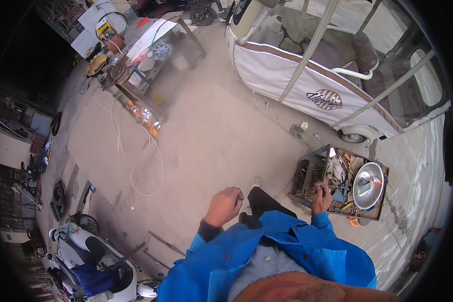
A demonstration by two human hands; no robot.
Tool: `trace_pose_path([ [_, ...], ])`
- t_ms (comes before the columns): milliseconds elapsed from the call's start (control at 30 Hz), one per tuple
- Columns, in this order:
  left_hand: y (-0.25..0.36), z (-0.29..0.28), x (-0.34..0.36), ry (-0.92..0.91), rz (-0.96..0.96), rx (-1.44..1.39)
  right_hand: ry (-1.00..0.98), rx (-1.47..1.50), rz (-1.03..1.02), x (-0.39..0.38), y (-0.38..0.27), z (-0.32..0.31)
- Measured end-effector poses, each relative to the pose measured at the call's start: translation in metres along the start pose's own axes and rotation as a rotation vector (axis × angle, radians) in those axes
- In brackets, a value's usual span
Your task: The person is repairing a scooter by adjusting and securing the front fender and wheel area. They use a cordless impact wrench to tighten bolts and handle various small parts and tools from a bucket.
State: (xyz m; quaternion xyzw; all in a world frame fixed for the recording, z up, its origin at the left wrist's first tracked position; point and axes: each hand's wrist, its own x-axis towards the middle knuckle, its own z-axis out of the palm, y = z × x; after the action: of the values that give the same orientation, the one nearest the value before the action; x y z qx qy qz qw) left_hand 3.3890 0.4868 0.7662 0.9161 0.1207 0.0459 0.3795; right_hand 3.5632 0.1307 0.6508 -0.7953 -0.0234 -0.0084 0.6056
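Note:
My left hand [225, 205] hangs over the concrete with its fingers curled closed; whatever may be inside is hidden. My right hand [321, 197], also curled, is over the near left part of a metal tool tray [296, 194], contents unclear. The tray holds rags [355, 162], scattered tools [343, 176] and small rusty pieces. A shiny steel bowl [362, 199] with small items inside rests on its right side.
A white canopied vehicle [302, 95] stands behind the tray. A worktable [151, 38], looped hose [146, 189] and bundled shiny material [143, 116] lie toward the upper left. A white scooter [85, 244] is lower left, near a metal frame [163, 244].

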Motion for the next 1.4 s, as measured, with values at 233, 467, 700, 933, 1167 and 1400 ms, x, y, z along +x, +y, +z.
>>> trace_pose_path([
  [233,-0.070,-0.080,0.112,-0.015,-0.050,-0.005,-0.232,-0.021,-0.030,0.090,-0.068,0.182],
  [467,-0.162,-0.184,0.178,0.197,-0.223,-0.023,-0.524,0.084,-0.240,0.214,-0.192,0.417],
  [700,-0.249,-0.244,0.233,0.295,-0.516,-0.113,-0.687,0.350,-0.362,0.312,-0.326,0.636],
  [933,-0.343,-0.346,0.404,0.191,-0.414,-0.077,-0.560,0.455,-0.318,0.405,-0.349,0.759],
  [1167,-0.421,-0.456,0.580,0.160,-0.197,-0.008,-0.206,0.280,-0.280,0.538,-0.376,0.800],
  [1400,-0.441,-0.487,0.743,0.141,-0.209,0.036,-0.111,0.332,-0.192,0.699,-0.380,0.875],
])
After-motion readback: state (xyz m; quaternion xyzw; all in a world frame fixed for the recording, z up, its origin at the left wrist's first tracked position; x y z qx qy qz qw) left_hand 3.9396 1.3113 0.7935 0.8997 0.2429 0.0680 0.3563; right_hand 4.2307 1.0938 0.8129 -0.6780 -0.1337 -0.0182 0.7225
